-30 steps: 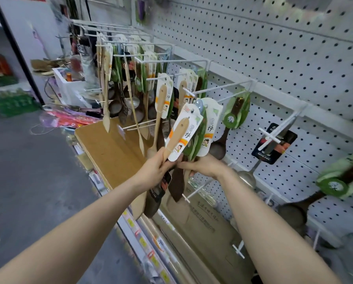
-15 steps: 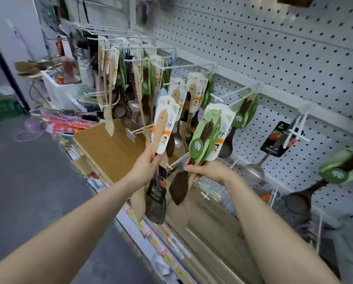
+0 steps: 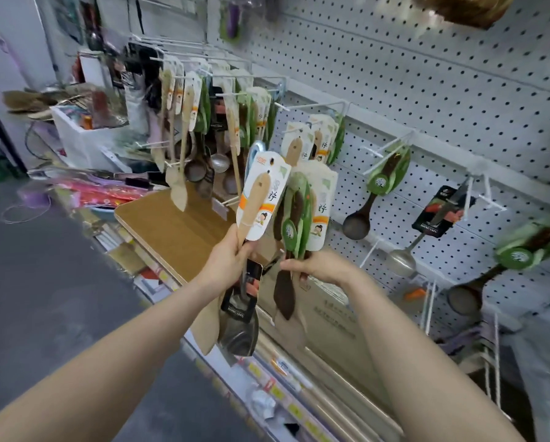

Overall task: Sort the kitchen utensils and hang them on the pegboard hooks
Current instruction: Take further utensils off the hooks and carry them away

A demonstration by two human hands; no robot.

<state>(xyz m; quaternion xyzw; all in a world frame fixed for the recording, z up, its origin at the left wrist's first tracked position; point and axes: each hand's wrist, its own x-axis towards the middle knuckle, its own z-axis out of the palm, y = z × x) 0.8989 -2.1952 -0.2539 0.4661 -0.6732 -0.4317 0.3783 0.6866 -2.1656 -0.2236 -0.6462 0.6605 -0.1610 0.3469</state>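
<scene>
Gripping a pale wooden spatula (image 3: 256, 199) and a black-labelled steel utensil (image 3: 240, 333), the left hand (image 3: 230, 266) holds them up beside the right hand (image 3: 323, 266), which clutches a bunch of dark green-carded spatulas (image 3: 285, 295) before the pegboard (image 3: 426, 90), below its white hooks (image 3: 312, 105).

We note a white pegboard (image 3: 426, 74) carrying white wire hooks (image 3: 312, 105). Carded wooden spatulas (image 3: 179, 194), dark spoons (image 3: 356, 224) and a steel ladle (image 3: 400, 262) hang from these hooks.
</scene>
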